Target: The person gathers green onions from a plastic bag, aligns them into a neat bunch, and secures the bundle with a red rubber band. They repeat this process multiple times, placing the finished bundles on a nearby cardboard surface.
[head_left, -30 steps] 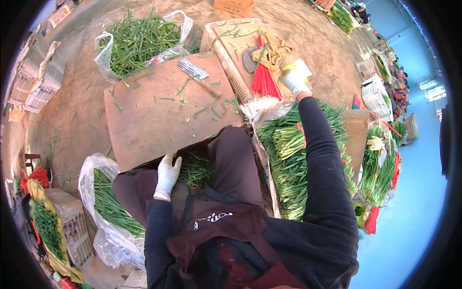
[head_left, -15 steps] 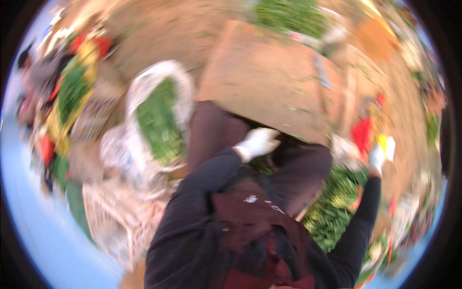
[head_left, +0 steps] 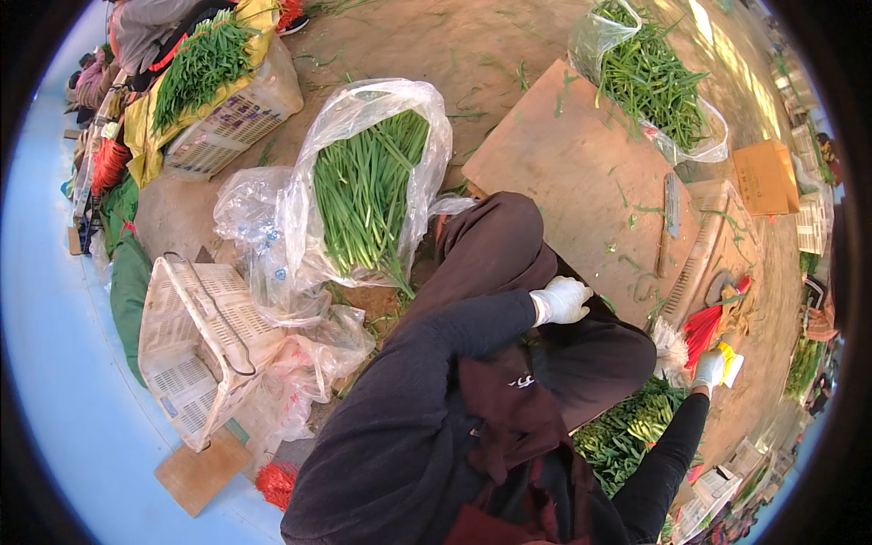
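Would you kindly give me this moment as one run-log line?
left hand: over trousers; right hand: at yellow item, beside red strips; board: knife on it; plastic bag: green stalks inside

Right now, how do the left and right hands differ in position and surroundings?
The left hand is over the lap; the right hand is stretched out beside red strips. No object shows in the left hand; the right hand is at a yellow-and-white item, though whether it grips it is unclear. Both wear white gloves.

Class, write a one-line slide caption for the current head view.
Gloved right hand at a yellow item beside red strips; left hand over the lap, bagged greens nearby.
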The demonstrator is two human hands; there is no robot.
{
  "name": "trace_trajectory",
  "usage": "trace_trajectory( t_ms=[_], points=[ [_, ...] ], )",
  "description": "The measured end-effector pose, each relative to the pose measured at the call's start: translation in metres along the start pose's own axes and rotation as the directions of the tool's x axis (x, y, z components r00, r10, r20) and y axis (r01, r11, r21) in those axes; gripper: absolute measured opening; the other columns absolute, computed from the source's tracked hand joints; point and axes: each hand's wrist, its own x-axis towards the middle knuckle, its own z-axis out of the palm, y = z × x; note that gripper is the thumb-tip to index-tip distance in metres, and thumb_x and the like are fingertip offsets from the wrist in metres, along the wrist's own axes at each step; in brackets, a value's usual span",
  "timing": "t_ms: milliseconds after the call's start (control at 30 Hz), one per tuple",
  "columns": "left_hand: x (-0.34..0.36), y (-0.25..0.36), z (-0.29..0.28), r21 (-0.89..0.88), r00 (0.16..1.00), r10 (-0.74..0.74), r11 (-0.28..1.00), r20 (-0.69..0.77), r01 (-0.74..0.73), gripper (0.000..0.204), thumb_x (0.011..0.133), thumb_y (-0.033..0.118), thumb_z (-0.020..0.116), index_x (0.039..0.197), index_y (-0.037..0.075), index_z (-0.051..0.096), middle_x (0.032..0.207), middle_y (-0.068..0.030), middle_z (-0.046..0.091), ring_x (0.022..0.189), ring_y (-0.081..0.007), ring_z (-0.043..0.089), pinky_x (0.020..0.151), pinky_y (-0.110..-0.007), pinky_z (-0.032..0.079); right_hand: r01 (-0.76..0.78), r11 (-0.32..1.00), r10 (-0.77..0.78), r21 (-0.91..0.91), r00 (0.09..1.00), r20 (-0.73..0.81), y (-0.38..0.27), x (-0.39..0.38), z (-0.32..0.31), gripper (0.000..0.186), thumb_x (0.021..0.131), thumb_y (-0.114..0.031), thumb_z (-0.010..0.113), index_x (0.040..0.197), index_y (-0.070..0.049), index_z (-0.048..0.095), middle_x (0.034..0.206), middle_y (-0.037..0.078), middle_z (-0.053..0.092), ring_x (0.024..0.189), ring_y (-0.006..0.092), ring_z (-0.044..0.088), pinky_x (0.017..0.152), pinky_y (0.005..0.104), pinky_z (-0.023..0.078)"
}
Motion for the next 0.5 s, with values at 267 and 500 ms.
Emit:
trace_trajectory(
  t_ms=[267,500],
  points=[
    [-0.004,0.003,-0.012,-0.230,0.970,0.106,0.961,-0.218,-0.156,0.035,0.087,0.023,0.061,0.117,0.006,0.064,0.102,-0.0215,0.067,0.096,-0.0367,0.065,0.084,-0.043,0.052,-0.495,-0.100,0.015,0.863,0.867,0.499,-0.077,-0.101,-0.137,0.012,0.090,-0.021,0.058,0.081,-0.015,0.063,0.061,-0.005,0.050,0.050,0.0053,0.042,0.044,0.0225,0.030],
    [-0.012,0.038,-0.020,-0.972,0.963,0.235,0.221,0.132,0.079,0.044,0.098,0.029,0.058,0.129,-0.002,0.055,0.118,-0.0172,0.065,0.106,-0.0226,0.063,0.095,-0.036,0.049,-0.395,-0.161,-0.227,0.904,0.907,0.356,-0.249,-0.264,-0.256,0.017,0.089,-0.006,0.051,0.090,0.002,0.066,0.062,0.005,0.061,0.044,0.0079,0.049,0.042,0.0196,0.038]
  ],
)
